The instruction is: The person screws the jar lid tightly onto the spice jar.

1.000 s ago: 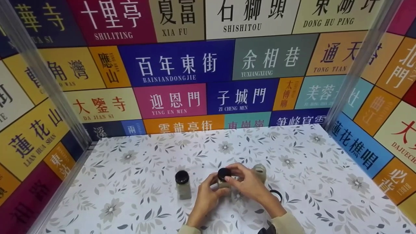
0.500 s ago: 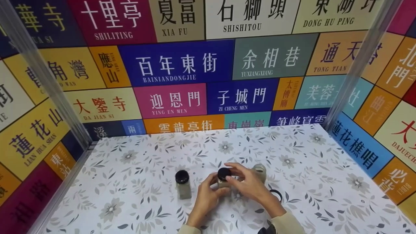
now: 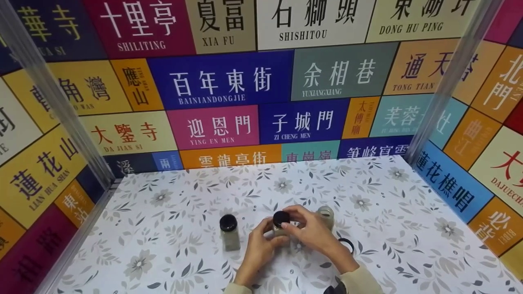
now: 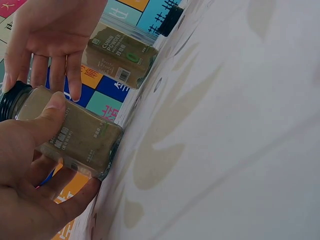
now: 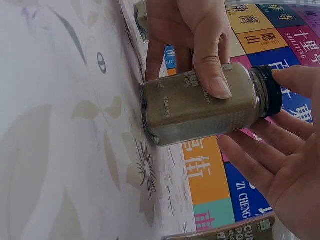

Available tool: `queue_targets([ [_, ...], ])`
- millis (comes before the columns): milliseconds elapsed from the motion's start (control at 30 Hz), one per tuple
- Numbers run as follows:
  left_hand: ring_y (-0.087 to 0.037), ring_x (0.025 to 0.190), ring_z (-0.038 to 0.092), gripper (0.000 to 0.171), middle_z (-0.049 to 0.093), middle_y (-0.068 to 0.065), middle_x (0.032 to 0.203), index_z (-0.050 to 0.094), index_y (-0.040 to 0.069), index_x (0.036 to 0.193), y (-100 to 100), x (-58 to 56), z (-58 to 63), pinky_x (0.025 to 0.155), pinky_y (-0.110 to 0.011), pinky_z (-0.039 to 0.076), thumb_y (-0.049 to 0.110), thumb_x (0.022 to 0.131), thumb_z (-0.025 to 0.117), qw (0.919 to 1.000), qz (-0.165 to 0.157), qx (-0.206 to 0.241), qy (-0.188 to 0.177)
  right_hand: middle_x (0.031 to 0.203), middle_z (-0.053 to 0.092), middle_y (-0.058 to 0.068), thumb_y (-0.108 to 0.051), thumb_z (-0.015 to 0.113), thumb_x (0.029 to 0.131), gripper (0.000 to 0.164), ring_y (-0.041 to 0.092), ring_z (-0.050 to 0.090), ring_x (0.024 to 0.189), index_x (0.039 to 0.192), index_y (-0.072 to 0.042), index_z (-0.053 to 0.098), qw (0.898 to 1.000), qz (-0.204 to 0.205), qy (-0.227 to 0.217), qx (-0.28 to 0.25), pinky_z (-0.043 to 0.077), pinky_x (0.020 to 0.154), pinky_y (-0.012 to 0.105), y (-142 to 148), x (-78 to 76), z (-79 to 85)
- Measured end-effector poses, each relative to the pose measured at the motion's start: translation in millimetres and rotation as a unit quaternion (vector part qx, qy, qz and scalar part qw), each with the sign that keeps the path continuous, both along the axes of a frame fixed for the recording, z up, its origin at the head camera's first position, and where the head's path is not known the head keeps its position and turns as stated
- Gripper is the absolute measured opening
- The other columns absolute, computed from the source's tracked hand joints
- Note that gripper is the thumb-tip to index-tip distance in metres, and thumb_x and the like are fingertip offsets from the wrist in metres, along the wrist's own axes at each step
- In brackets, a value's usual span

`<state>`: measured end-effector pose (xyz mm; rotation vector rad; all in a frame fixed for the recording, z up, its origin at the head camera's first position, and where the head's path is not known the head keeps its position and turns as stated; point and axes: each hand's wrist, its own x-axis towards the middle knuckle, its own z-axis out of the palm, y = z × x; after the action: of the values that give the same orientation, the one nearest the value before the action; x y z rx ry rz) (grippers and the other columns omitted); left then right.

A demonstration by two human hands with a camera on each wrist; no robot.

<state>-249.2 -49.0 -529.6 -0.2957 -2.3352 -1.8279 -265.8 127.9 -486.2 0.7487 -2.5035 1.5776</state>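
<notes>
A square glass spice jar of brown powder (image 5: 200, 105) stands on the table between the hands. My left hand (image 3: 260, 247) grips its body, thumb across the front label and fingers behind. Around its black screw lid (image 3: 281, 218), my right hand (image 3: 314, 229) pinches with thumb and fingers at the edge; the other fingers extend behind the jar in the right wrist view. Beside the right hand is a second jar (image 4: 120, 52), labelled cumin powder, with its mouth uncovered in the head view. A loose black lid (image 3: 346, 245) lies by the right wrist.
A third jar (image 3: 230, 234) with a black lid stands left of the left hand. The table (image 3: 184, 212) wears a white cover with grey leaves and flowers. Colourful sign-covered panels (image 3: 220, 77) rise behind and at both sides, with clear corner posts (image 3: 445, 77).
The right fingers rose slightly off the lid half a second ago and are back at its edge now. The left hand and the jars stay in place; the head view shifts slightly.
</notes>
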Motion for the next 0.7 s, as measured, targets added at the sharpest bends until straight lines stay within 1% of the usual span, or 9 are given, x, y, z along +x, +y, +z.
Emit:
queue_targets([
  [100, -0.036, 0.119, 0.066, 0.051, 0.072, -0.014, 0.122, 0.065, 0.008, 0.122, -0.2, -0.1, 0.3, 0.099, -0.038, 0.057, 0.015, 0.076, 0.085, 1.0000, 0.001, -0.002, -0.007, 0.123, 0.071, 0.019, -0.023, 0.074, 0.090, 0.042, 0.036, 0.069, 0.113, 0.126, -0.007, 0.060, 1.000, -0.002, -0.009, -0.002, 0.056, 0.095, 0.051, -0.2, -0.1, -0.2],
  [200, -0.036, 0.119, 0.066, 0.052, 0.071, -0.014, 0.124, 0.065, 0.008, 0.123, -0.5, -0.5, -0.3, 0.101, -0.040, 0.056, 0.017, 0.076, 0.085, 0.9999, -0.001, -0.014, -0.007, 0.123, 0.071, 0.019, -0.025, 0.072, 0.092, 0.044, 0.036, 0.069, 0.114, 0.130, -0.006, 0.058, 1.000, 0.004, -0.013, -0.005, 0.057, 0.095, 0.050, 0.4, 0.3, -0.1],
  [333, -0.037, 0.120, 0.065, 0.053, 0.070, -0.016, 0.127, 0.064, 0.008, 0.124, -1.3, -0.9, -0.7, 0.101, -0.041, 0.056, 0.019, 0.077, 0.084, 0.9998, -0.005, -0.020, -0.006, 0.123, 0.071, 0.018, -0.025, 0.068, 0.095, 0.042, 0.036, 0.069, 0.113, 0.132, -0.008, 0.058, 1.000, 0.013, -0.004, -0.002, 0.058, 0.094, 0.049, 1.4, 0.6, -0.1],
  [467, -0.036, 0.120, 0.065, 0.053, 0.070, -0.016, 0.126, 0.064, 0.008, 0.123, -1.6, -1.2, -0.4, 0.101, -0.040, 0.056, 0.019, 0.076, 0.085, 0.9998, -0.003, -0.017, -0.010, 0.122, 0.072, 0.017, -0.024, 0.068, 0.096, 0.039, 0.034, 0.070, 0.112, 0.130, -0.009, 0.061, 1.000, 0.013, 0.006, 0.003, 0.059, 0.094, 0.043, 1.1, 0.6, 0.1],
  [567, -0.036, 0.120, 0.065, 0.052, 0.070, -0.016, 0.126, 0.064, 0.008, 0.123, -1.5, -1.2, -0.5, 0.101, -0.041, 0.055, 0.019, 0.076, 0.085, 0.9998, -0.001, -0.018, -0.012, 0.121, 0.072, 0.015, -0.024, 0.068, 0.095, 0.035, 0.032, 0.070, 0.112, 0.128, -0.011, 0.062, 1.000, 0.010, 0.004, 0.004, 0.059, 0.093, 0.038, 0.5, 0.5, 0.3],
  [700, -0.036, 0.120, 0.065, 0.052, 0.070, -0.015, 0.126, 0.064, 0.008, 0.123, -1.3, -1.5, -1.0, 0.102, -0.042, 0.055, 0.019, 0.076, 0.084, 0.9998, 0.000, -0.019, -0.012, 0.121, 0.072, 0.015, -0.024, 0.070, 0.094, 0.035, 0.032, 0.070, 0.112, 0.125, -0.011, 0.063, 1.000, 0.004, -0.007, -0.003, 0.059, 0.094, 0.038, -0.5, 0.9, 0.7],
])
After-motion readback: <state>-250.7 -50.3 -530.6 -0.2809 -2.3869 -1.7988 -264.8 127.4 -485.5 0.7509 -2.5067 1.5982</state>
